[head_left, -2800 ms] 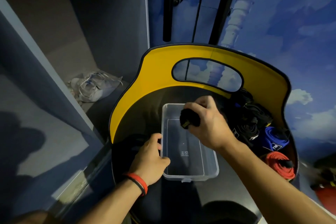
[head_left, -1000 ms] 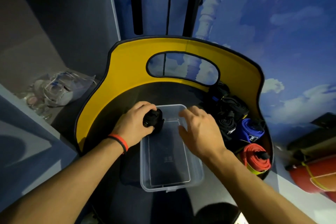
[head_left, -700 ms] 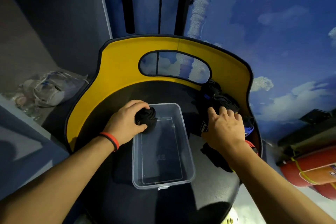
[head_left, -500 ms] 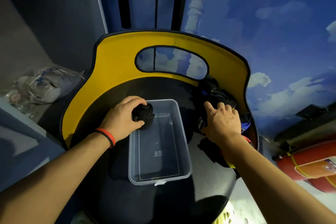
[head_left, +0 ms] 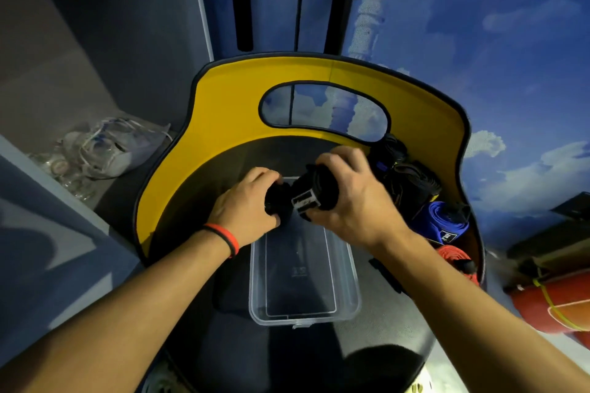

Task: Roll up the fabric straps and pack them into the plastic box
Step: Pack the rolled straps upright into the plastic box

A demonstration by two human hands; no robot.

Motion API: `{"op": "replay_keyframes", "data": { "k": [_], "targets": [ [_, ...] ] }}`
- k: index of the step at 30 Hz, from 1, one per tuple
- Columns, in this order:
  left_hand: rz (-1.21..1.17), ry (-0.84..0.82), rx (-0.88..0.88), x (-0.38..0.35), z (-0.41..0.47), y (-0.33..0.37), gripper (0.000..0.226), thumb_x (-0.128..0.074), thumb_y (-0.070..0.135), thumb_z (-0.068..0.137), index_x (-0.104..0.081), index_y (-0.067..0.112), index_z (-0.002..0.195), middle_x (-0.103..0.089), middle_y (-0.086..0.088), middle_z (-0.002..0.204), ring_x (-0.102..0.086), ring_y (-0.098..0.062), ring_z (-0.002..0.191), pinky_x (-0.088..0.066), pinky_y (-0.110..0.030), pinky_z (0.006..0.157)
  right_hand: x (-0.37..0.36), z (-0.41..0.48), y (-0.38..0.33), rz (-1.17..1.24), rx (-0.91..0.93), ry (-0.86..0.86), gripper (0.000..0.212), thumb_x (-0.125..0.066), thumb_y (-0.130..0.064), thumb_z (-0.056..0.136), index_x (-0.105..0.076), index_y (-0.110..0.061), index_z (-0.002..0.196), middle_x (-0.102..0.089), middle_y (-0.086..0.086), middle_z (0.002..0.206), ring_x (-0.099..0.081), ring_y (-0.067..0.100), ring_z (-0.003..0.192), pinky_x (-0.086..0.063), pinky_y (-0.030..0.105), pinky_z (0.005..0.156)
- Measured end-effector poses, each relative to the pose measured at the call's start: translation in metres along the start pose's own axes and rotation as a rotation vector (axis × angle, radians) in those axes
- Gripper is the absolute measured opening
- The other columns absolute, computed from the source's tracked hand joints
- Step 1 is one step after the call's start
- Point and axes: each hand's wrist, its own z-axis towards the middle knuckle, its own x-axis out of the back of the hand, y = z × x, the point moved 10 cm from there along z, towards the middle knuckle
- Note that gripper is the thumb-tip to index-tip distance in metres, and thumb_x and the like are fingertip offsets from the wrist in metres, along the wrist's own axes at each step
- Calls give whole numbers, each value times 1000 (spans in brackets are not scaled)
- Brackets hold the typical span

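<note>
A clear plastic box sits on the black seat of a yellow-backed chair. My left hand presses a small black rolled strap into the box's far left corner. My right hand holds a larger black rolled strap with a white label, over the box's far end, right beside the first roll. At the seat's right side lie more rolled straps: black ones, a blue one and a red one.
The yellow chair back curves around the far side of the seat. A crumpled clear plastic bag lies on the grey shelf at left. An orange-red cylinder lies at the right edge.
My right hand left the pile at the right with a black rolled strap and brought it over the box's far end. My left hand stays on the small roll in the corner.
</note>
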Motion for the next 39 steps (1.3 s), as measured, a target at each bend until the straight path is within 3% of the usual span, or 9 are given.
{"op": "replay_keyframes", "data": {
  "k": [6, 13, 16, 24, 28, 32, 35, 37, 39],
  "targets": [
    [-2, -16, 12, -3, 0, -3, 61, -84, 24, 70, -50, 33, 120, -44, 15, 136, -59, -19, 111, -56, -40, 82, -22, 7, -7, -62, -3, -78, 59, -81, -42, 70, -49, -28, 118, -53, -8, 104, -57, 20, 93, -53, 41, 72],
    [-4, -25, -17, -4, 0, -1, 57, -80, 26, 70, -44, 40, 112, -43, 18, 129, -59, -18, 99, -52, -34, 71, -49, 0, 7, -184, -53, -281, 56, -80, -43, 71, -51, -27, 116, -55, -6, 114, -55, 22, 105, -51, 40, 87],
    [-62, -42, 3, -8, 1, 0, 61, -86, 38, 68, -42, 39, 111, -46, 16, 125, -57, -16, 97, -52, -35, 72, -62, 4, 10, -286, -48, -240, 60, -77, -44, 76, -47, -24, 124, -56, -2, 123, -52, 25, 112, -42, 39, 92],
    [-96, -46, 17, -6, 2, -1, 56, -87, 32, 72, -41, 36, 103, -51, 15, 112, -56, -15, 90, -41, -27, 65, -64, 18, 16, -343, -63, -124, 82, -76, -36, 84, -33, -23, 152, -40, 7, 131, -46, 28, 115, -42, 37, 97],
    [-95, -47, 23, -7, 2, -2, 56, -88, 31, 72, -41, 36, 104, -51, 16, 113, -57, -14, 89, -41, -24, 63, -63, 14, 14, -432, -31, -26, 64, -80, -40, 77, -48, -21, 129, -57, 2, 122, -55, 27, 113, -41, 38, 95],
    [-90, -40, 23, -8, 2, -2, 58, -87, 32, 71, -40, 38, 106, -50, 16, 117, -58, -15, 92, -44, -26, 65, -60, 9, 18, -454, -62, 37, 62, -86, -41, 70, -57, -20, 120, -54, 6, 117, -52, 28, 101, -44, 40, 84],
    [-93, -37, 11, -10, 1, -1, 61, -88, 34, 71, -42, 37, 111, -49, 14, 127, -59, -16, 104, -50, -30, 74, -60, 7, 18, -455, -50, 42, 65, -88, -37, 69, -59, -16, 123, -54, 7, 111, -52, 27, 94, -48, 39, 79],
    [-103, -37, -22, -8, 0, 3, 67, -88, 33, 71, -46, 34, 122, -42, 12, 146, -50, -16, 127, -50, -33, 96, -60, 4, 19, -427, -72, 40, 66, -89, -30, 68, -58, -13, 124, -56, 8, 109, -53, 27, 90, -51, 38, 75],
    [-67, -20, -138, -4, -1, 15, 73, -86, 31, 74, -48, 32, 136, -34, 12, 157, -34, -12, 144, -37, -37, 115, -61, 1, 21, -391, -96, 41, 64, -89, -24, 68, -55, -13, 122, -58, 6, 107, -54, 26, 87, -50, 36, 69]
  ]
}}
